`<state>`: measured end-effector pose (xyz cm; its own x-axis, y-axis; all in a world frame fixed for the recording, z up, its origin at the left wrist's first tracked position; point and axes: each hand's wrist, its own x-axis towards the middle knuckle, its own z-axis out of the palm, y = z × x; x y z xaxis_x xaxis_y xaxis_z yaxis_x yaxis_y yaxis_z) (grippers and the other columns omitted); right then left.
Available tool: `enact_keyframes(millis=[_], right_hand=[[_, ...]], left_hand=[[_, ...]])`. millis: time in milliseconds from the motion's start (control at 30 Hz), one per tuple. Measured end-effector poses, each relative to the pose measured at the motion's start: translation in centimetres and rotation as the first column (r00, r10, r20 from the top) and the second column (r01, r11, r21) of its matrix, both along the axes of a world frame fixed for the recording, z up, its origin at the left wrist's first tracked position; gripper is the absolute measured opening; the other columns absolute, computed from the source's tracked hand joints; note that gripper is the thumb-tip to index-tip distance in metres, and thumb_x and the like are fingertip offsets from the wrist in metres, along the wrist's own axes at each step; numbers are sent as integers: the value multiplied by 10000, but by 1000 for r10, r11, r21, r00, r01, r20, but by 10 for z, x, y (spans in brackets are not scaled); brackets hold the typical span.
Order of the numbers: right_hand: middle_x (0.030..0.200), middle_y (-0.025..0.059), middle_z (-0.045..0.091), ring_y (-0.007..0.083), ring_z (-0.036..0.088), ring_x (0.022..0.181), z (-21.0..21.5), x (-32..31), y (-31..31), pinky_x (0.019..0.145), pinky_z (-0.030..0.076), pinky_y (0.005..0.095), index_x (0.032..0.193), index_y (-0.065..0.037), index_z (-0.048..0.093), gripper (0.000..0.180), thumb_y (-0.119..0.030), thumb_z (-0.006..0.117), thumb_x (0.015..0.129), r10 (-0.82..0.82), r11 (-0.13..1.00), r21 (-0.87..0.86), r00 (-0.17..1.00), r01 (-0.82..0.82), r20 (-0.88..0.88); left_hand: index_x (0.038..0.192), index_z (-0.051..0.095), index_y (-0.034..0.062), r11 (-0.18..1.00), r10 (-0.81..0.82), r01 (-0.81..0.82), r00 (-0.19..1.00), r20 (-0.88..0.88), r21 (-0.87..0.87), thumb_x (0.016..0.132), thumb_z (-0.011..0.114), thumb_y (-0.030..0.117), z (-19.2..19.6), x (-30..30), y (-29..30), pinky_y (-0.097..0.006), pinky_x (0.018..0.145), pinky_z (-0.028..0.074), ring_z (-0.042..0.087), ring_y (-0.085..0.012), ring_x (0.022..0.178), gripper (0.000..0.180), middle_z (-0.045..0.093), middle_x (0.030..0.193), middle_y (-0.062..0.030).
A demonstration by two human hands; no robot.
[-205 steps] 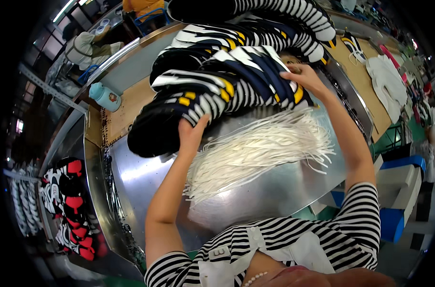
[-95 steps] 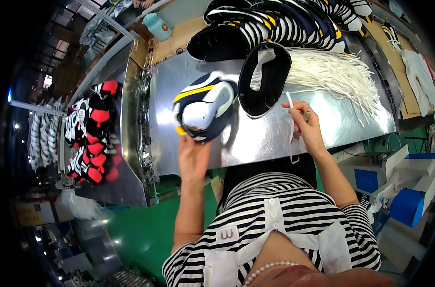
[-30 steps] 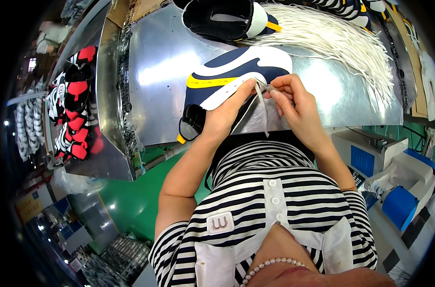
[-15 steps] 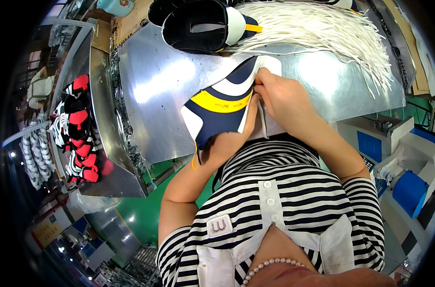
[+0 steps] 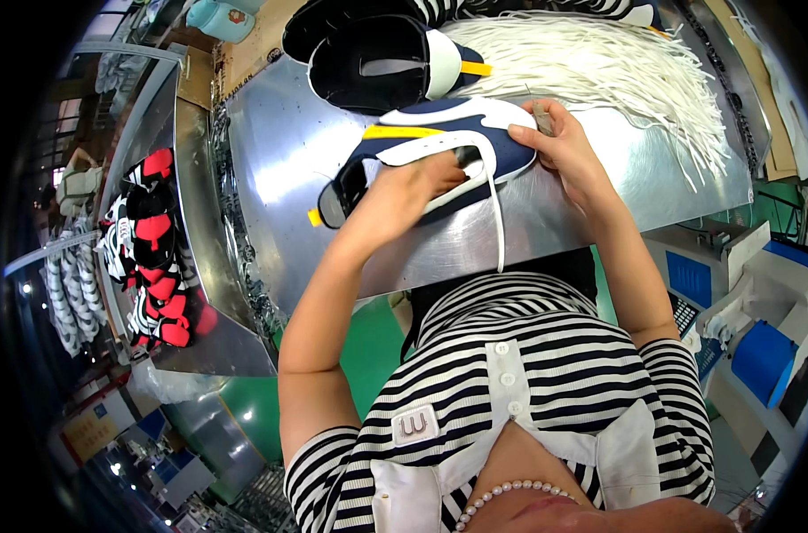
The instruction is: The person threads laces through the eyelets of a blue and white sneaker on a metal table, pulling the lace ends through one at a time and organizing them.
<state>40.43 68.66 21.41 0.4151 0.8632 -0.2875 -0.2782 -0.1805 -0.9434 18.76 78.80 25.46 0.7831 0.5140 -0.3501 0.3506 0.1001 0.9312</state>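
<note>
A navy and white shoe upper (image 5: 510,160) with a yellow stripe lies tilted over the metal table, its lacing opening facing me. My left hand (image 5: 399,195) reaches into that opening and grips the upper from inside; its fingertips are hidden. One white shoelace (image 5: 498,226) hangs from the front of the opening toward the table's near edge. At the toe, my right hand (image 5: 568,147) has its thumb against the upper, its fingers closed around a small grey-brown tool (image 5: 542,117) with a thin wire-like tip.
Beyond the upper stand other dark shoe uppers (image 5: 368,67) beside a large heap of white laces (image 5: 590,71). Red, black and white shoe uppers (image 5: 159,231) are stacked left of the metal table (image 5: 279,178). A grey and blue machine (image 5: 750,311) stands to the right.
The upper has been turned so its opening faces me and its toe points right. My left hand has gone inside it. My right hand has moved right to the toe; the small tool now shows.
</note>
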Motion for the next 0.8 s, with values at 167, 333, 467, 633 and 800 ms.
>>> enact_keyframes(millis=[167, 333, 467, 633, 800], right_hand=[[772, -32, 563, 60, 461, 621, -14, 1, -21, 553, 367, 219, 988, -74, 626, 221, -242, 717, 878, -23, 998, 68, 995, 16, 101], [711, -23, 570, 66, 490, 615, -6, -32, -40, 562, 402, 240, 868, -24, 665, 210, -228, 678, 915, 390, 920, -137, 824, -367, 410], [679, 14, 565, 104, 513, 620, -5, -35, -75, 566, 407, 270, 826, -15, 658, 232, -232, 691, 902, 539, 825, -65, 747, -561, 389], [814, 86, 623, 227, 598, 702, -17, -2, -182, 663, 467, 325, 864, -36, 699, 110, -142, 696, 833, 654, 735, -315, 504, -601, 564], [891, 37, 701, 88, 612, 819, 19, -10, -129, 746, 483, 233, 930, 3, 694, 102, -84, 645, 908, 276, 961, -91, 871, -262, 407]], left_hand=[[971, 665, 68, 604, 44, 218, 951, -305, 767, 847, 725, 248, 1, -4, -28, -387, 611, 502, 651, -340, 661, 227, 666, 747, -158], [982, 669, 79, 507, 93, -7, 995, -46, 862, 872, 696, 211, 3, 2, -41, -382, 575, 494, 649, -321, 638, 174, 664, 731, -144], [976, 681, 61, 443, 237, -134, 971, 29, 887, 863, 711, 193, 31, -3, -35, -357, 565, 497, 647, -312, 609, 176, 671, 739, -146], [1037, 705, 51, 535, 257, -292, 950, 176, 792, 853, 744, 217, 50, -12, -16, -277, 555, 486, 628, -128, 564, 251, 673, 716, -137], [1067, 702, 66, 527, -33, 177, 982, -188, 831, 857, 706, 204, -5, 3, -56, -373, 692, 514, 662, -326, 756, 251, 702, 876, -146]])
